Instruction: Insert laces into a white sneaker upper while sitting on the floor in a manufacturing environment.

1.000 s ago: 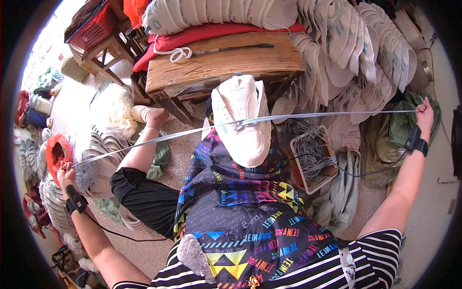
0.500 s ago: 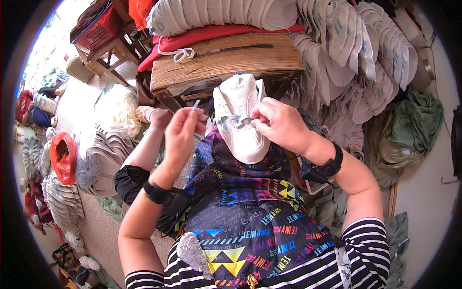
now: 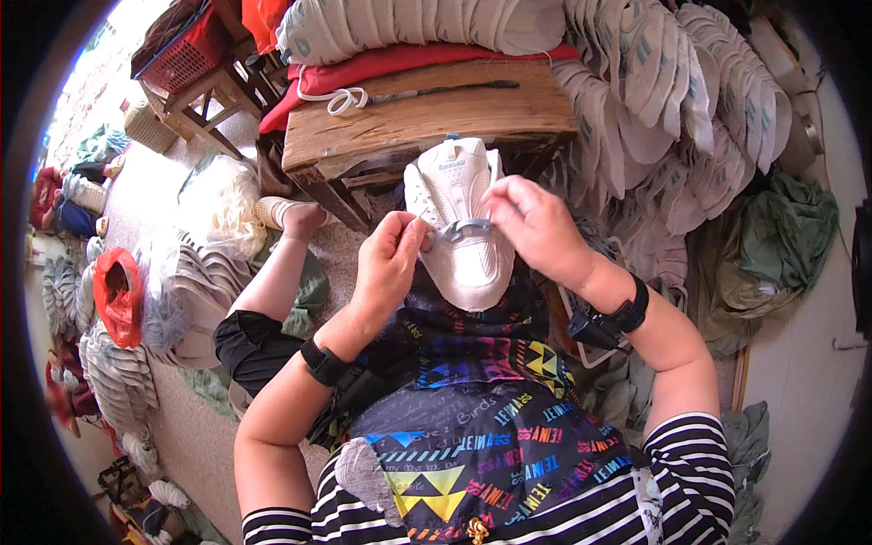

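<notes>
A white mesh shoe upper (image 3: 465, 272) stands in front of me at the edge of a wooden bench, its rounded toe toward my lap. Across its middle runs a flat grey-blue shoelace (image 3: 470, 224). My left hand (image 3: 391, 259) is closed at the upper's left edge, thumb and forefinger pinching the lace where it comes out on that side. At the right edge is my right hand (image 3: 540, 232), its fingers curled and drawn together beside the lace. Whatever lies between those fingertips is hidden.
On the wooden bench (image 3: 427, 113) lie a thin dark-handled tool (image 3: 445, 91) and a white cord loop (image 3: 345, 98). Rows of pale uppers (image 3: 418, 32) are stacked behind, more hanging at right. An orange bag (image 3: 118, 295) and bundles fill the left floor.
My left hand has come right and down to the upper's edge; the lace tip it held up no longer shows. My right hand has shifted slightly right, off the lace's middle. The lace lies flatter.
</notes>
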Demonstrator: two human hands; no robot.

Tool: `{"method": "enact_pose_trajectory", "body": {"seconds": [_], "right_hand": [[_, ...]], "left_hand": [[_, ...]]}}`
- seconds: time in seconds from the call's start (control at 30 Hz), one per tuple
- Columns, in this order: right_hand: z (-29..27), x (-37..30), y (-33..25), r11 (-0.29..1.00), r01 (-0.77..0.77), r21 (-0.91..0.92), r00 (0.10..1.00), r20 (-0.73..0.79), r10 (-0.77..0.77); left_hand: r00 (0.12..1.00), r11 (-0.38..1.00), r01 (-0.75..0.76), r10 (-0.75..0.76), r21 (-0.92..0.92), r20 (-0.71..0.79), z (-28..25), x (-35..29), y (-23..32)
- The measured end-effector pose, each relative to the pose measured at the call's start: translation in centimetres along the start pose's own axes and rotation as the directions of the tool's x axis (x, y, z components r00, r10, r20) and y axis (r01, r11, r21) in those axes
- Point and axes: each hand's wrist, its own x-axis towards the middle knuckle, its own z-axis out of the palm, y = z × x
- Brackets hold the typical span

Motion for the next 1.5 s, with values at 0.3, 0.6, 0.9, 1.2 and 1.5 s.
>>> {"method": "enact_pose_trajectory", "body": {"seconds": [0.3, 0.6, 0.9, 1.2, 1.5], "right_hand": [[-1.2, -1.0, 0.5, 0.979, -0.062, 0.192, 0.988, -0.127, 0.088], [-1.0, -1.8, 1.9, 0.913, -0.262, 0.313, 0.965, 0.115, 0.238], [-0.9, -2.2, 1.6, 0.935, -0.313, 0.167, 0.946, 0.142, 0.291], [-1.5, -1.7, 1.4, 0.953, -0.296, 0.067, 0.949, 0.131, 0.286], [-0.8, 0.3, 0.6, 0.967, 0.018, -0.253, 0.990, 0.141, 0.019]], "left_hand": [[0.998, 0.980, 0.005, -0.017, 0.200, 0.057, 0.1, -0.8, -0.1], [0.982, 0.980, 0.184, -0.180, -0.080, 0.059, 0.7, 0.0, 0.0], [0.935, 0.666, -0.343, 0.174, 0.663, 0.309, -0.6, 0.7, 2.7], [0.976, 0.831, -0.014, -0.110, 0.556, 0.190, -0.5, 1.2, 3.8], [0.874, 0.532, -0.477, 0.370, 0.699, 0.315, 0.0, 1.1, 3.0]]}}
